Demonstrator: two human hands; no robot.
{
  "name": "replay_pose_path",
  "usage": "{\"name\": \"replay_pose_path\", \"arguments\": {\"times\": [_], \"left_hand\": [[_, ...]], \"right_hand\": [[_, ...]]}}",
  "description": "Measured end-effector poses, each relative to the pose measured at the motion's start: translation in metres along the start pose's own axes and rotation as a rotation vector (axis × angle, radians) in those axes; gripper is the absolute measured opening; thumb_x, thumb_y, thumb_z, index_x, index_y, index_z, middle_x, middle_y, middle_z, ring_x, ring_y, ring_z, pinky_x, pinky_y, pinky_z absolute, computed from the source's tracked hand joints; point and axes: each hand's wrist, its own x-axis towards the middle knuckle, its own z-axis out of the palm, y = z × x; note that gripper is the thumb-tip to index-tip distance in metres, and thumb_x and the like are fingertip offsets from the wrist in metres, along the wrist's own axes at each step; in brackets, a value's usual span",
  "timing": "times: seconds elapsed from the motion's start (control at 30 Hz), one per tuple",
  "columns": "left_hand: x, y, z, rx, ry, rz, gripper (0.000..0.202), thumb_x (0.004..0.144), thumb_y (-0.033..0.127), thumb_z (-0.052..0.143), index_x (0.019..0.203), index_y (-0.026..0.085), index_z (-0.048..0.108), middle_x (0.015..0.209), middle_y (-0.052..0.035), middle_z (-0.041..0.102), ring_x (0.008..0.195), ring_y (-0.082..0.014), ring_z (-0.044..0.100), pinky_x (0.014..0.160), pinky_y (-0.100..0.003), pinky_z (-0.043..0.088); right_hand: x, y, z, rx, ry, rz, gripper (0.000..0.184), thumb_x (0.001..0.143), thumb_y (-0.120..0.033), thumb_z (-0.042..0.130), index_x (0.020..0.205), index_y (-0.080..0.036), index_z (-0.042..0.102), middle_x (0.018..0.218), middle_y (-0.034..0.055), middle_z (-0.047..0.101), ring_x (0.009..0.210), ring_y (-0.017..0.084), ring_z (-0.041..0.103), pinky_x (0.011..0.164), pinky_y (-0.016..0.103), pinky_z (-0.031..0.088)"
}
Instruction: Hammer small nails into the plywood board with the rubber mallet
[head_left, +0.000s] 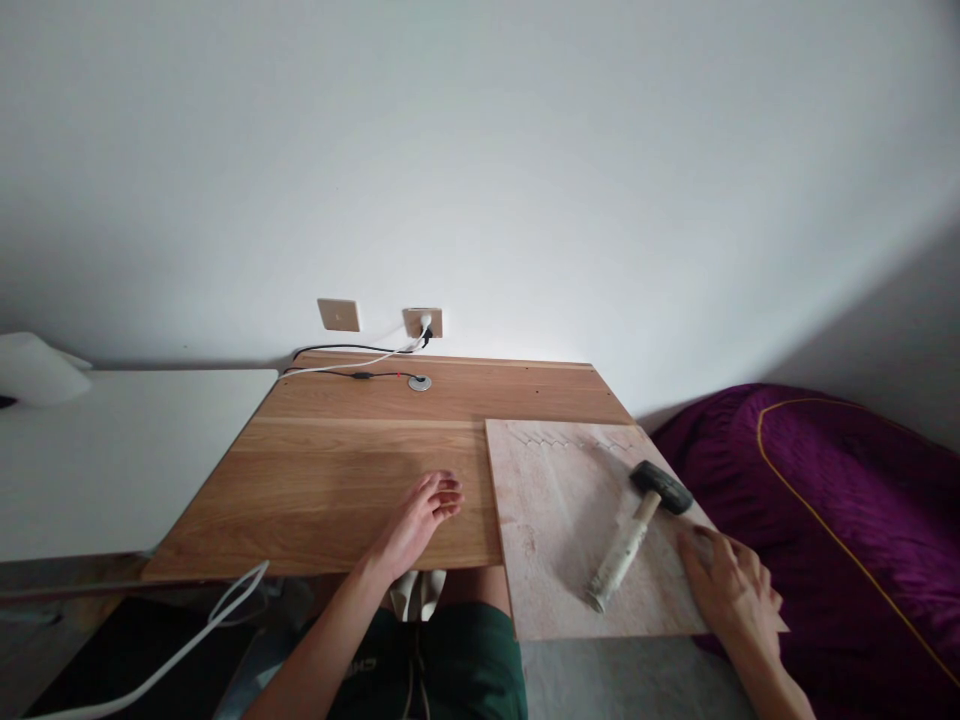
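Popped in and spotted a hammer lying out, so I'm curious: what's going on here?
The person's right hand is at the right edge of a pale board, apparently touching it. The left hand is empty, over the wooden desk. The hammer lies on the board, held by neither hand. The board overhangs the desk's near edge.

A room in a home is suggested: a wooden worktop (337, 480) is set against a plain white wall (480, 180), sockets (411, 320) are fitted above, and purple fabric (885, 500) is heaped alongside.
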Motion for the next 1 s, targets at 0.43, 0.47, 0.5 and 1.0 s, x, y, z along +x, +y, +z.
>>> {"name": "replay_pose_path", "arguments": {"times": [0.43, 0.47, 0.5, 1.0], "left_hand": [[-0.01, 0.027, -0.002, -0.338, -0.354, -0.303, 0.092, 0.095, 0.081, 0.035, 0.148, 0.009, 0.054, 0.16, -0.0239, 0.044, 0.153, -0.04, 0.032, 0.122, -0.056, 0.024], [-0.012, 0.028, 0.0, -0.335, -0.385, -0.316, 0.095, 0.093, 0.084, 0.033, 0.148, 0.009, 0.053, 0.161, -0.0239, 0.043, 0.153, -0.0415, 0.031, 0.122, -0.058, 0.023], [-0.015, 0.03, 0.002, -0.33, -0.418, -0.327, 0.098, 0.092, 0.085, 0.033, 0.148, 0.008, 0.053, 0.162, -0.024, 0.041, 0.153, -0.0432, 0.031, 0.122, -0.059, 0.022], [-0.04, 0.037, 0.017, -0.225, -0.606, -0.267, 0.102, 0.086, 0.091, 0.028, 0.135, 0.012, 0.068, 0.163, -0.021, 0.041, 0.147, -0.0508, 0.036, 0.114, -0.068, 0.03]], "right_hand": [[0.002, 0.002, 0.002, 0.004, -0.009, 0.011, 0.067, 0.096, -0.067, 0.027, 0.132, -0.022, 0.061, 0.133, 0.0196, 0.057, 0.126, 0.046, 0.053, 0.1, 0.065, 0.046], [0.002, 0.002, 0.002, 0.005, -0.011, 0.012, 0.067, 0.096, -0.067, 0.027, 0.132, -0.022, 0.061, 0.133, 0.0196, 0.057, 0.126, 0.046, 0.053, 0.1, 0.065, 0.046], [0.002, 0.001, 0.002, 0.006, -0.011, 0.011, 0.067, 0.096, -0.067, 0.028, 0.132, -0.022, 0.061, 0.133, 0.0195, 0.058, 0.126, 0.046, 0.053, 0.1, 0.065, 0.046], [0.003, 0.004, 0.004, -0.001, 0.004, 0.0, 0.065, 0.095, -0.066, 0.03, 0.132, -0.023, 0.062, 0.131, 0.0198, 0.058, 0.123, 0.046, 0.054, 0.098, 0.065, 0.047]]}}
